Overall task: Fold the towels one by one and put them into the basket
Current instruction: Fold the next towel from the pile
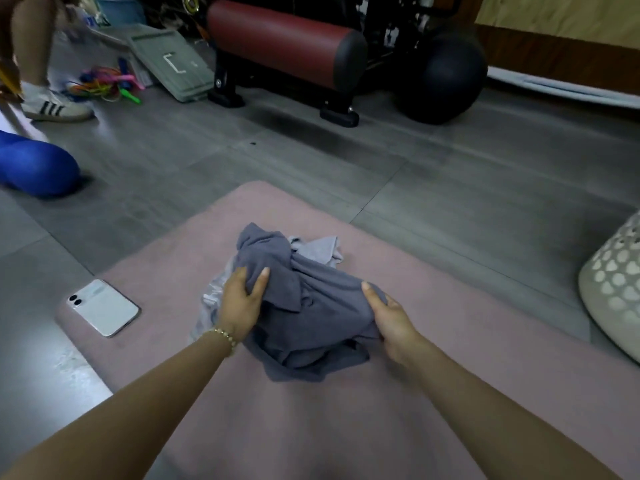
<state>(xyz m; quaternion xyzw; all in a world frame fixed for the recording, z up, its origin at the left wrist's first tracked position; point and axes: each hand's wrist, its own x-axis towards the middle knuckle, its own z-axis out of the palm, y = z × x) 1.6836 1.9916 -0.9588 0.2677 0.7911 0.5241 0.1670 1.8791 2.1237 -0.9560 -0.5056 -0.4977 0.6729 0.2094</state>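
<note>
Both bare forearms reach in from the near edge of a pink soft rectangular mat (pixel 311 427) that lies on the grey tiled floor (pixel 450 188).

The left hand (pixel 240 299), with a beaded gold bracelet (pixel 225 336) at the wrist, has its grip closed on a bunched fold of the crumpled dark grey towel (pixel 311 313), thumb on one side of the fold and fingers on the other. The right hand (pixel 388 315) holds the same towel at its right side. Its thumb lies on top; the fingers are curled under the cloth and mostly hidden.

The dark grey towel sits heaped at the middle of the mat, unfolded. It rests on a paler grey towel (pixel 322 249), which shows at the far side of the heap and beside the left hand.

A white smartphone (pixel 104 308) lies face down at the mat's left edge.

The white perforated laundry basket (pixel 613 289) stands on the floor off the mat's right edge, cut by the frame. Its inside is not visible.

Beyond the mat's far edge are a blue roller (pixel 34 168), a red padded bench (pixel 287 39), a black ball (pixel 446 74) and another person's striped white shoe (pixel 55 107).
</note>
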